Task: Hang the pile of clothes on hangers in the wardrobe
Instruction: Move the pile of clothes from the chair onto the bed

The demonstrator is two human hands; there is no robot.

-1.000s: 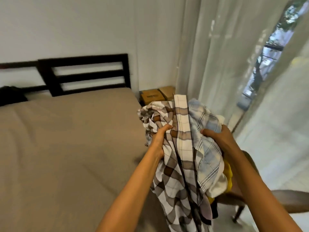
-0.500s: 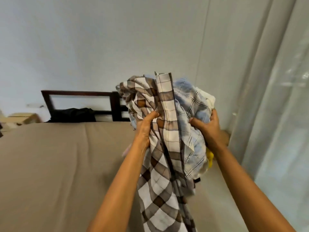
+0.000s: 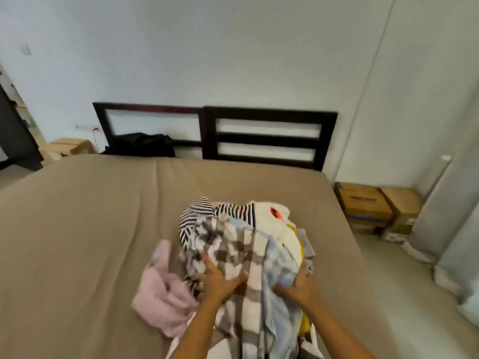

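Observation:
The pile of clothes [image 3: 269, 218] lies on the tan bed [image 3: 90, 216], right of its middle. On top is a brown plaid shirt [image 3: 233, 244], with a light blue checked shirt [image 3: 280, 265] beside it. A black-and-white striped garment [image 3: 197, 213] and a white one sit at the far side. A pink garment [image 3: 160, 288] spills out to the left. My left hand [image 3: 217, 278] presses on the plaid shirt with fingers spread. My right hand [image 3: 298, 286] rests on the blue shirt at the pile's right side. No wardrobe or hangers are in view.
A dark wooden headboard [image 3: 264, 138] stands against the white wall, with a black bag [image 3: 142, 145] in front of it. Cardboard boxes [image 3: 368, 206] sit on the floor right of the bed, another box [image 3: 70, 147] at the far left. Pale curtains [image 3: 440, 203] hang at the right.
The bundle that both hands held up in the air has come down onto the bed. My fingers have loosened from gripping to lying on top. The view has turned left, toward the bed.

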